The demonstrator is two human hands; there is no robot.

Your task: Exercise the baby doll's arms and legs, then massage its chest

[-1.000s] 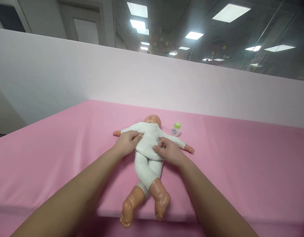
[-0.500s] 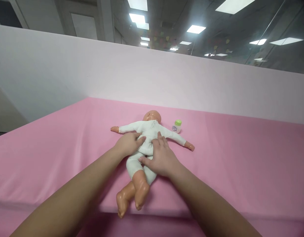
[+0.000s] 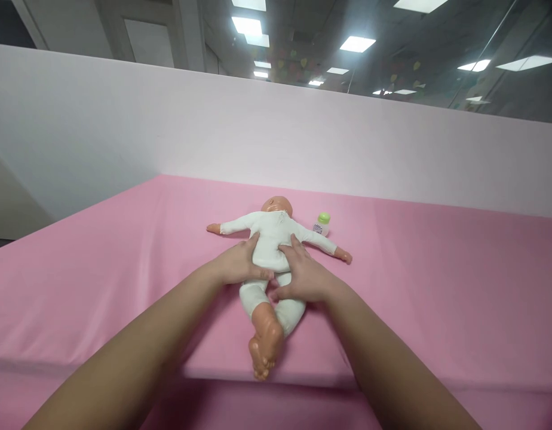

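Head view, hands on a baby doll [image 3: 271, 245] that lies on its back on the pink mat [image 3: 437, 280], head toward 12 o'clock, arms spread toward 9 and 3 o'clock. Your left hand [image 3: 238, 267] clasps the doll's waist from the 9 o'clock side and your right hand [image 3: 303, 278] from the 3 o'clock side; the fingers of both are curled around the white-clothed torso, thumbs lying up along it, gripping rather than resting flat. Compared with half a second ago, your right hand has slid from the doll's chest down to its hip, and the legs, then swung toward 7 o'clock, now point almost straight to 6 o'clock with the bare feet [image 3: 263, 352] stacked one over the other near the mat's front edge. This suggests the body is being straightened and centred between your palms. A small green-capped bottle [image 3: 321, 223] stands just beside the doll's shoulder at 1 o'clock, untouched.
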